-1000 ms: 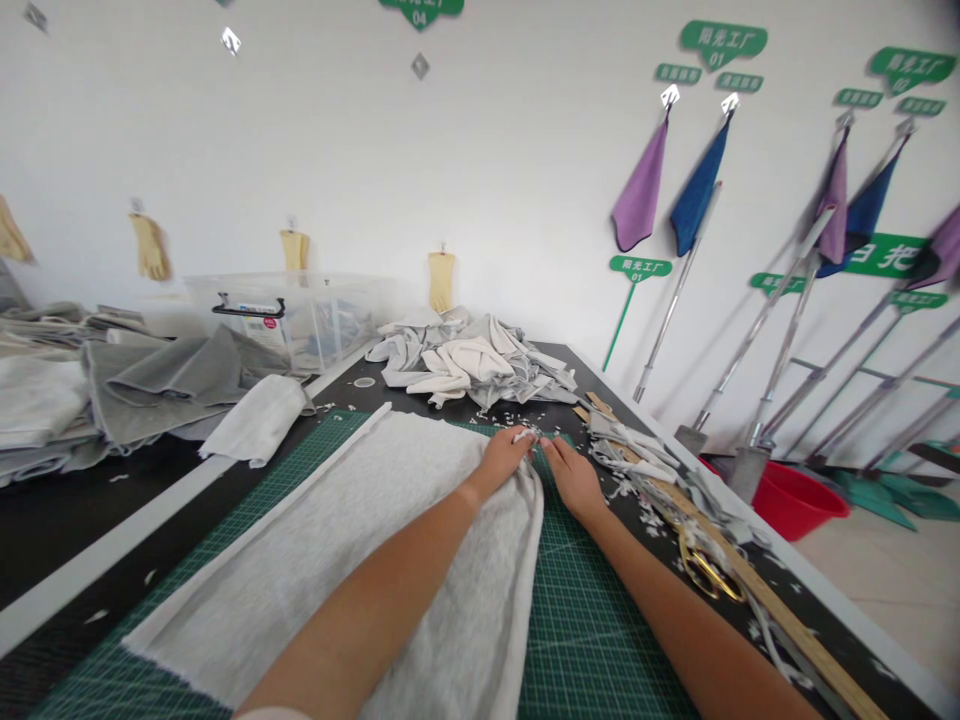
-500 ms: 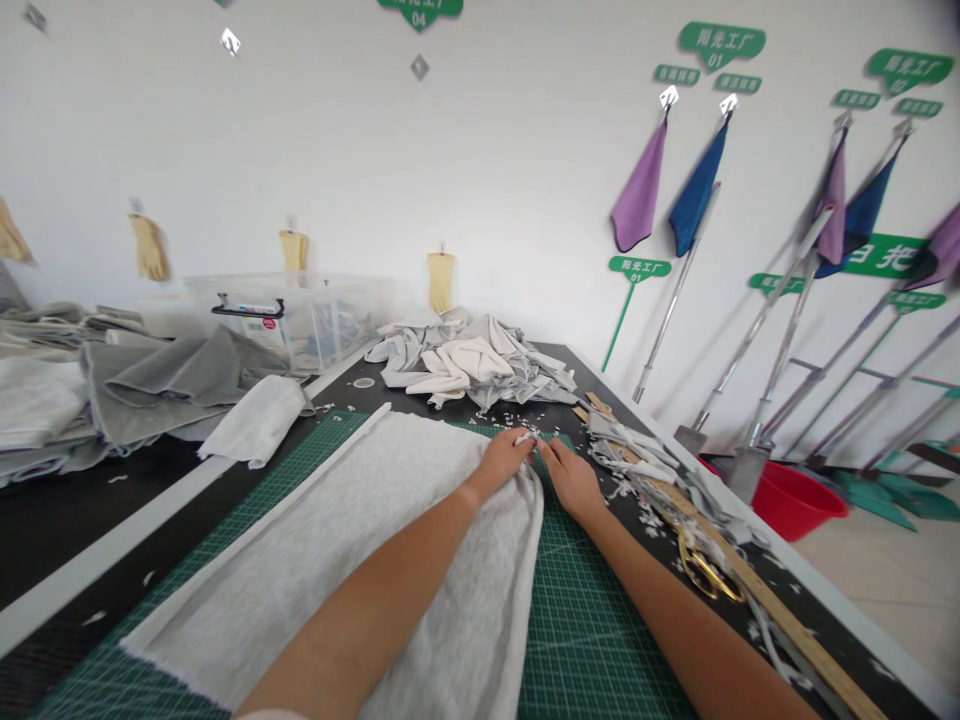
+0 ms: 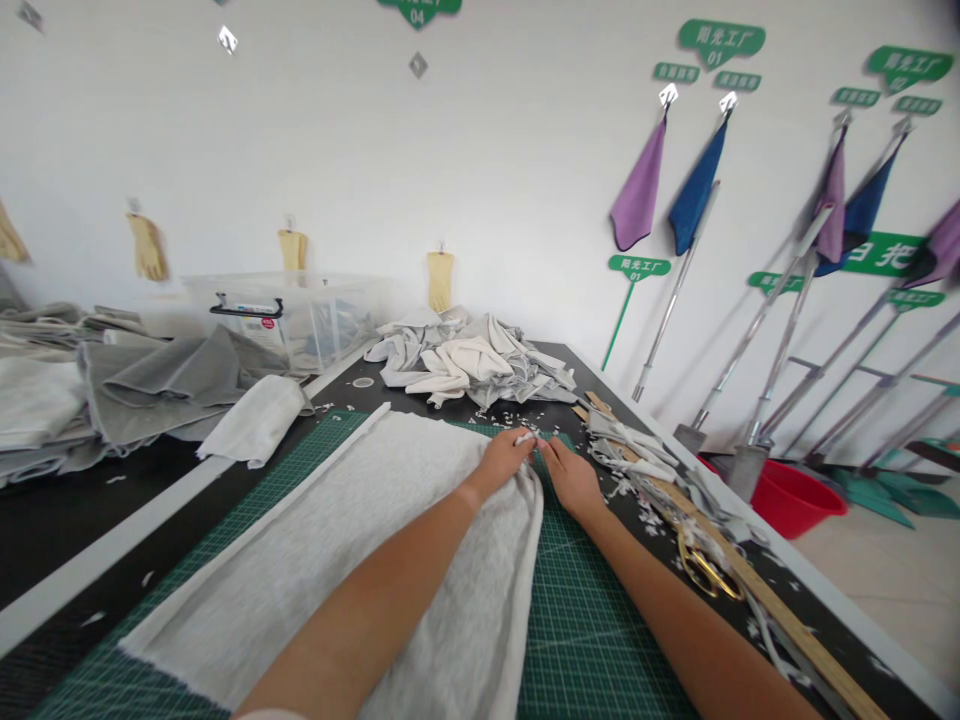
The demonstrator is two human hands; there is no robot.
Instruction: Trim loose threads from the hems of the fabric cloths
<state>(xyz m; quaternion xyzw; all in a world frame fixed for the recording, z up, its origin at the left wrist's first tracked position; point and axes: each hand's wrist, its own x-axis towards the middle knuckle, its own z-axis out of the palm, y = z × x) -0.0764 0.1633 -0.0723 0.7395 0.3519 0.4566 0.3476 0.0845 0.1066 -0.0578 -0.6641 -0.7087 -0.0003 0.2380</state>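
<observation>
The left hand [image 3: 504, 462] is closed in a pinch on a thin white strip [image 3: 525, 437] at the far edge of a pale grey fleece panel [image 3: 315, 560]. The curled fingertips [image 3: 545, 447] of the right hand [image 3: 571, 480] reach the same spot, though whether they clench the strip is too small to tell. The panel lies flat on a green cutting mat [image 3: 592, 640], its near end running under the left forearm, with a folded hem along its left side. The mat sits on a black table [image 3: 574, 365], with white scraps [image 3: 510, 420] scattered beyond the hands. Just right of the right hand lie cut strips [image 3: 630, 445] on a wooden ruler [image 3: 757, 580], beside gold-handled scissors [image 3: 705, 570]. A heaped pile of grey and cream cloth [image 3: 465, 360] sits at the far end of the table. Far left, a clear plastic bin [image 3: 300, 320] with a black handle holds grey fabric, beside stacked grey cloth [image 3: 157, 390] and a loose white piece [image 3: 255, 420]. On the floor to the right stands a red basin [image 3: 795, 500], its contents hidden from this angle.
</observation>
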